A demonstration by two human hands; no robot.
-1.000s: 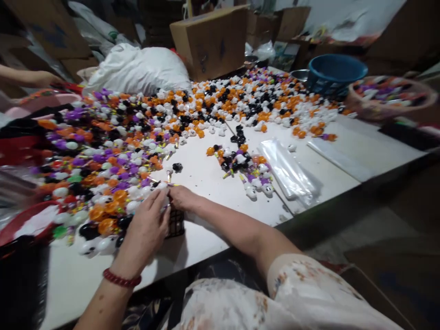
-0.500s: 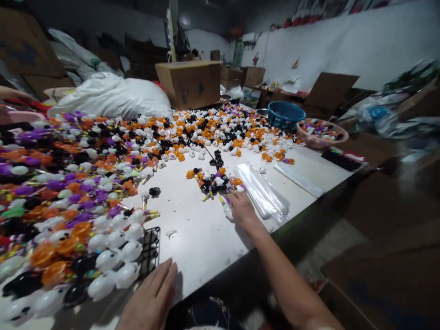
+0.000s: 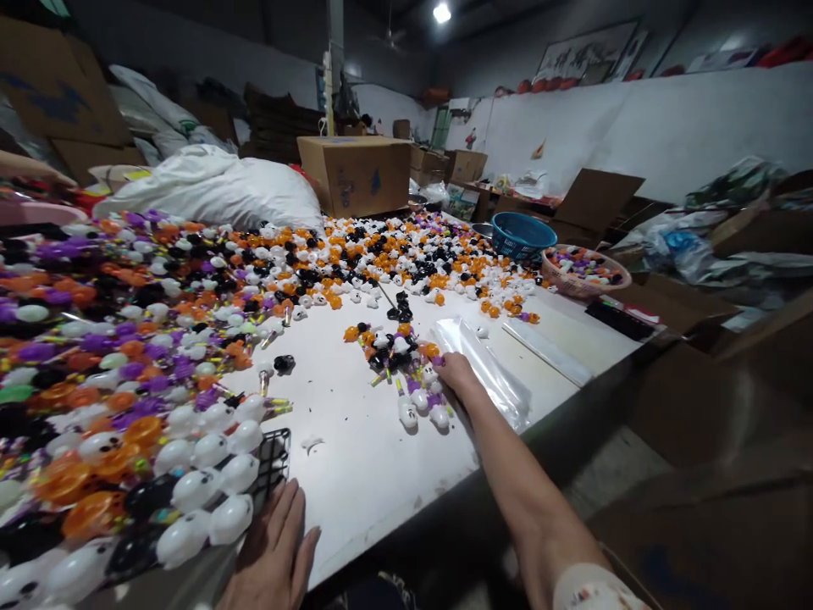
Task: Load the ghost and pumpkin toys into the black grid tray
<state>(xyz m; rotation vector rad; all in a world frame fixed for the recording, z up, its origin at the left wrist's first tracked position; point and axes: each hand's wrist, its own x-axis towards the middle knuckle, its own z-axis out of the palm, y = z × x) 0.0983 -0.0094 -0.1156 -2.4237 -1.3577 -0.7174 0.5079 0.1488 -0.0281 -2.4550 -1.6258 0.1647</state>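
Note:
My left hand [image 3: 274, 546] lies with fingers stretched out on the near table edge, beside a black grid rack [image 3: 274, 457]. Large white ghost-shaped heads [image 3: 196, 491] stand in rows on this rack, with orange and black ones among them. My right hand [image 3: 456, 374] has its fingers curled at the right side of a small heap of figures [image 3: 400, 347] in white, orange, black and purple. Whatever its fingertips grip is hidden. Several white ghost-headed figures [image 3: 423, 398] lie just left of it. Clear plastic bags [image 3: 486, 373] lie under and beyond my right wrist.
A great spread of small figures [image 3: 356, 254] covers the far and left table [image 3: 356, 474]. Behind it are a white sack [image 3: 216, 191] and a cardboard box [image 3: 356, 174]. A blue basket [image 3: 524, 237] and a filled pink basket [image 3: 584, 275] stand at right. Another person's arm [image 3: 31, 169] shows far left.
Several white ghost-headed figures now lie spread in front of the small heap. My right hand has moved up and right, its fingers more curled. My left hand's thumb is now spread.

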